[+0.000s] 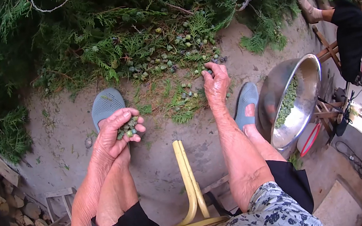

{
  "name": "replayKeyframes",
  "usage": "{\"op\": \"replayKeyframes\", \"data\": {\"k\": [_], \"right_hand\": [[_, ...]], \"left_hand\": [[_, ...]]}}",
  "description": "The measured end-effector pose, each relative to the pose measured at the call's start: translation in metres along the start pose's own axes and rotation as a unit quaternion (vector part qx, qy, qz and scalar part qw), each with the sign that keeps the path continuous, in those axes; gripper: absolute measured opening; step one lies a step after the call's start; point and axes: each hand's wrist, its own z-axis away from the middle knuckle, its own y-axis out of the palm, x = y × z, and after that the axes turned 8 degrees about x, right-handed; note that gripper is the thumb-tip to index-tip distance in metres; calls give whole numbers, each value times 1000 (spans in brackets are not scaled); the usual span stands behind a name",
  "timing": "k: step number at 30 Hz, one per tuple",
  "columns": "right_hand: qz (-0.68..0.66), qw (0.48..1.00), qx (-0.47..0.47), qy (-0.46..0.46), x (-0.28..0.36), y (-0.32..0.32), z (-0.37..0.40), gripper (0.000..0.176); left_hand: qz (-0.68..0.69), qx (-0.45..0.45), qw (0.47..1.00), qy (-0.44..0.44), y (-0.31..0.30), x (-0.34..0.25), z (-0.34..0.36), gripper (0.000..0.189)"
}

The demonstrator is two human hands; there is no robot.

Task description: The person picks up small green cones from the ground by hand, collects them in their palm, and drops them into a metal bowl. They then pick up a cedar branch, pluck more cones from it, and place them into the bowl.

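Observation:
My left hand [120, 130] is cupped, palm up, around a handful of small green cones [128, 128], above my left shoe. My right hand [217, 81] reaches to the edge of the loose cones on the ground, its thumb and fingertips pinched together near a small dark cone [207, 70]. Whether that cone is held fast is hard to make out. Ahead of both hands, green and bluish cones [162, 64] lie scattered among bits of foliage. Evergreen branches [100, 41] are heaped behind them. A metal bowl [275, 85], tilted at my right, contains many green cones [288, 104].
Grey shoes [107, 105] are on my feet. A yellow metal bar [185, 173] stands between my knees. Split logs [32, 211] are piled at lower left. Another person [351, 36] sits at the right beside a wooden stool [326, 47]. A cable [354, 159] lies on the floor.

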Motion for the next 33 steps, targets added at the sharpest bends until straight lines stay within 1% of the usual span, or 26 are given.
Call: {"op": "replayKeyframes", "data": {"k": [3,5,6,8,9,11,12,13,15,17,19,20,21,23,25,27,29,30,31,32,33], "right_hand": [[14,1000,5,-4,-5,1,-2,24],[-56,998,19,38,-3,-2,-2,22],[-56,998,18,38,0,-5,-1,22],[-126,981,49,136,7,-12,8,19],[-125,982,49,135,7,-12,14,19],[-167,970,-14,179,10,-12,25,18],[-151,973,-36,169,14,-16,30,19],[-151,973,-36,169,21,-15,35,19],[-261,951,24,166,53,-14,49,18],[-208,970,89,88,86,-14,67,16],[-208,971,112,32,120,-18,76,19],[-227,969,96,27,121,-12,78,17],[-235,966,101,28,122,-8,76,17],[-206,968,106,99,118,-8,71,15],[-211,965,120,95,125,-7,75,16],[-220,967,125,-28,142,-8,85,18],[-245,952,171,-61,159,-9,96,20],[-275,939,194,-72,166,-10,98,20],[-272,940,192,-73,166,-13,94,20],[-270,940,184,-94,164,-17,89,20],[-268,940,177,-114,160,-19,84,20]], "left_hand": [[7,3,1000,0,1,0,0,17],[9,4,1000,-1,2,-1,1,17],[7,-1,1000,1,2,-1,0,17],[7,-5,1000,2,2,0,0,17],[5,-4,1000,2,2,0,-1,17],[3,-2,1000,3,3,-1,-1,18],[3,-5,1000,2,4,-1,-1,18],[3,-9,1000,2,5,-1,0,18],[2,-9,1000,1,4,1,-1,19],[0,-7,1000,4,6,0,-3,20],[-11,-18,1000,6,5,0,-3,21],[-13,-27,1000,8,4,0,-2,21],[-8,-21,1000,11,3,0,-2,21],[-2,-15,1000,15,3,1,-4,22],[4,-23,1000,13,3,1,-4,22],[19,-14,1000,16,2,1,-4,23],[33,-3,999,18,-1,2,-5,24],[42,-13,999,28,-6,4,-7,24],[51,-22,998,38,-7,6,-8,24],[62,-45,996,51,-3,5,-7,24],[62,-44,996,50,-2,3,-6,24]]}}
